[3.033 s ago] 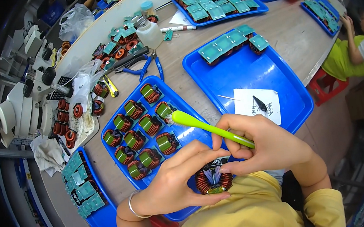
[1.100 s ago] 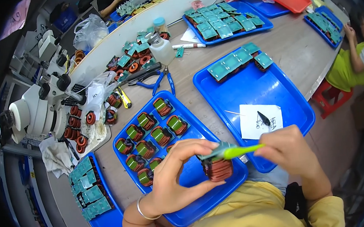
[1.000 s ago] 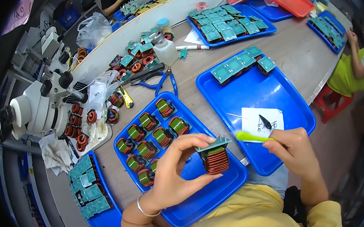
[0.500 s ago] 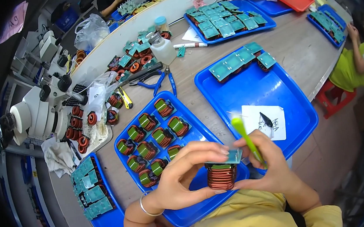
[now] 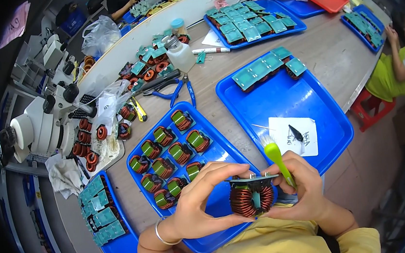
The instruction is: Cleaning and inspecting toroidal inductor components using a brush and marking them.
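Observation:
Between my two hands is a toroidal coil (image 5: 251, 200), wound with copper wire and topped by a green circuit board seen edge-on. My left hand (image 5: 202, 202) grips it from the left, fingers on the board and thumb under the coil. On the other side, my right hand (image 5: 303, 190) pinches it too, with a lime-green brush (image 5: 279, 160) tucked in the fingers, bristles pointing up. Below and left, a blue tray (image 5: 229, 146) carries several coils lying with their green sides up. To the right, another blue tray (image 5: 317, 101) holds board-topped coils and a paper slip (image 5: 311, 138).
Blue pliers (image 5: 187, 91), a yellow cutter (image 5: 139, 109) and a white bottle (image 5: 180, 56) lie or stand beyond the trays. A microscope (image 5: 36, 123) is at the left. A blue tray of boards (image 5: 102, 219) sits lower left. Another person (image 5: 396, 64) sits at the right.
The coil has been turned in my hands, so its open centre now faces me instead of its wound side. The brush has tilted slightly and moved a little lower.

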`<act>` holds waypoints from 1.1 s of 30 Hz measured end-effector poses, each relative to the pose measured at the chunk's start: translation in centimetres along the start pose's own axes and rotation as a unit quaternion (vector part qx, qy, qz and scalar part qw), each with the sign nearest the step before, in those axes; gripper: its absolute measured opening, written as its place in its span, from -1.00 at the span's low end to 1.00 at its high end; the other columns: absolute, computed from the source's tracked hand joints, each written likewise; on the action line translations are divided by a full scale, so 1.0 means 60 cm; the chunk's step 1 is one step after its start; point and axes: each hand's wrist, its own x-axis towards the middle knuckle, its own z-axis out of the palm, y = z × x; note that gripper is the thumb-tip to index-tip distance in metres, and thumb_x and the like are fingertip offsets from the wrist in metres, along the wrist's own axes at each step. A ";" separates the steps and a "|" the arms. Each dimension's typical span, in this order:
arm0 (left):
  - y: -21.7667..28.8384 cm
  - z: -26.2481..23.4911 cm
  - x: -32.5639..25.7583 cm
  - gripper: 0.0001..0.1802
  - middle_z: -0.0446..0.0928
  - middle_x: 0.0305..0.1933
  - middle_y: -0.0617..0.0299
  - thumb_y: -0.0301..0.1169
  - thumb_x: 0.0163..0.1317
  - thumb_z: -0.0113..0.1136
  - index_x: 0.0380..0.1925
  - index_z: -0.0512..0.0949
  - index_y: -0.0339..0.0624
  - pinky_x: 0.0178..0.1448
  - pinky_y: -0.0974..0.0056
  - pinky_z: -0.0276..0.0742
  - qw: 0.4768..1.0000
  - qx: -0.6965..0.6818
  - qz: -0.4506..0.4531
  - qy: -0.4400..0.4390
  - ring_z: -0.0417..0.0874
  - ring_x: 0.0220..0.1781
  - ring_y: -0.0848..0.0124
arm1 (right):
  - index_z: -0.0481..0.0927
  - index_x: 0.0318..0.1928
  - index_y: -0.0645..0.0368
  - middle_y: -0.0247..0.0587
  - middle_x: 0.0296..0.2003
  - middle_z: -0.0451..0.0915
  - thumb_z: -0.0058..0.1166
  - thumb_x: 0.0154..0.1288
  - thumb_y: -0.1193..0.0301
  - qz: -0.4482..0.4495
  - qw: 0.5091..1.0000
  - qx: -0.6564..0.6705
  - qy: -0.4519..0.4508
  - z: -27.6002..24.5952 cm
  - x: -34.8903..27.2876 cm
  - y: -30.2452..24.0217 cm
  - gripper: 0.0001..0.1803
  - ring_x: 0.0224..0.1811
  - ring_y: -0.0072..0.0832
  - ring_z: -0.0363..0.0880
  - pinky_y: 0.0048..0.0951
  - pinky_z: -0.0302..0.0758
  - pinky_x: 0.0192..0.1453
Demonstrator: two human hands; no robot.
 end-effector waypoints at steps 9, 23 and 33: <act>0.007 0.002 0.006 -0.32 0.47 -0.04 0.01 -0.42 -0.22 0.46 -0.02 0.40 -0.38 0.05 0.23 0.42 0.996 0.082 0.016 -0.018 0.51 -0.02 0.19 | 0.48 -0.10 0.26 -0.27 -0.37 0.38 0.51 -0.38 0.38 -0.012 0.999 -0.036 0.000 -0.007 -0.002 -0.007 -0.30 -0.61 -0.76 0.16 -0.72 0.04 -0.59; 0.004 0.005 0.006 -0.40 0.50 -0.11 0.02 -0.50 -0.25 0.44 -0.11 0.43 -0.34 0.06 0.17 0.43 0.970 0.229 0.063 0.050 0.53 -0.04 0.16 | 0.57 -0.53 0.21 -0.21 -0.67 0.42 0.17 0.03 0.44 0.030 0.960 -0.246 0.131 -0.052 -0.004 -0.027 -0.89 -0.71 -0.36 0.36 -0.49 0.23 -0.63; -0.012 0.006 0.001 -0.33 0.39 0.01 0.02 -0.53 -0.19 0.44 -0.02 0.34 -0.36 0.20 0.20 0.34 0.998 -0.047 -0.039 0.036 0.46 0.07 0.24 | 0.55 -0.34 0.34 -0.28 -0.57 0.37 0.02 0.13 0.47 0.029 0.994 -0.092 0.051 -0.040 0.007 -0.007 -0.84 -0.52 -0.60 0.30 -0.61 0.21 -0.45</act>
